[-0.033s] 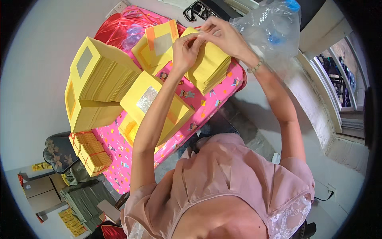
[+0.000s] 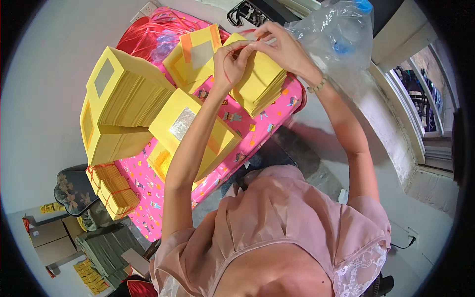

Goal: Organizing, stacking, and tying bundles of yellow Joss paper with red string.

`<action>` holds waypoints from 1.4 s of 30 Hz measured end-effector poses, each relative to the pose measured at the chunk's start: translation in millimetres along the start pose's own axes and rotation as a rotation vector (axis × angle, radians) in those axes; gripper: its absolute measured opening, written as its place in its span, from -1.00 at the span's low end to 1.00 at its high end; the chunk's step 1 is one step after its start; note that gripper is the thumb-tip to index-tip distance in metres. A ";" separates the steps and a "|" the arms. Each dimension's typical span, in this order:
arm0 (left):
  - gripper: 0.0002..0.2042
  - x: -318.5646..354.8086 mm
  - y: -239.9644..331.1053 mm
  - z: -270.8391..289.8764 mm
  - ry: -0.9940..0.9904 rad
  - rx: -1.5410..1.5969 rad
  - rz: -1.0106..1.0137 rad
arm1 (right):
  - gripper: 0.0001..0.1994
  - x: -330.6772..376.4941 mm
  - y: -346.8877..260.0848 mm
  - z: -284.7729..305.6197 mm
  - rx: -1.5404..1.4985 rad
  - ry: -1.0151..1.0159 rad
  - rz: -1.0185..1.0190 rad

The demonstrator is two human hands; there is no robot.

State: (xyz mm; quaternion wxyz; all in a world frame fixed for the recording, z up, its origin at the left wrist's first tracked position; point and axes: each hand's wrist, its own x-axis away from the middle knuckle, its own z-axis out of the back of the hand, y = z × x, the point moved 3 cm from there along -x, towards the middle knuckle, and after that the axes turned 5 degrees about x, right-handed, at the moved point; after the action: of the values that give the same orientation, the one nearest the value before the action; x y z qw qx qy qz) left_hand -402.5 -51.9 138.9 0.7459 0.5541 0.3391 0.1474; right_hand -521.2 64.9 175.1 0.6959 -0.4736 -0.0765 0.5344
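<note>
A stack of yellow paper sheets (image 2: 260, 81) lies at the far right of the table, and both my hands are over its far end. My left hand (image 2: 230, 64) is closed, thumb and fingers pinched together; a thin red string (image 2: 226, 73) runs down beside its palm. My right hand (image 2: 283, 52) meets it fingertip to fingertip, also in a pinch, with a bit of red showing by its fingers. The string between the fingertips is mostly hidden. Left of my left hand lies another yellow stack (image 2: 170, 64) with orange and silver patches.
A pink patterned cloth (image 2: 153, 218) covers the table. Tall yellow stacks (image 2: 133, 89) stand at the left, beside a bundle tied with red string (image 2: 113, 190). Red strands (image 2: 141, 39) are heaped at the back. A clear plastic bag (image 2: 336, 34) sits at the far right.
My right hand has shifted very slightly, and the red string now shows beside my left palm. The stacks have not moved.
</note>
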 end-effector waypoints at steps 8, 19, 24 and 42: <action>-0.85 -3.7 -2.8 8.9 0.017 -0.305 -0.249 | -0.54 38.1 72.9 -46.5 0.114 -0.200 -0.101; -0.86 -0.1 -17.5 7.0 0.107 -0.173 -0.147 | -0.55 44.0 50.3 -37.4 -0.482 -0.395 -0.509; -0.85 1.0 -3.7 2.3 0.130 -0.283 -0.125 | -0.44 46.5 63.7 -41.5 -0.673 -0.348 -0.551; -0.82 3.1 -3.7 13.9 0.128 -0.282 -0.197 | -0.38 49.9 29.8 -19.4 -0.634 -0.455 -0.481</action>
State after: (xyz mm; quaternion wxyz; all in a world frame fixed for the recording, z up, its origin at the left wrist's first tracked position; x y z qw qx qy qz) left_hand -391.5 -61.4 136.6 0.8039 0.3977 0.4144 0.1547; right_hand -508.5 93.8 122.6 0.5865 -0.5025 -0.4949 0.3981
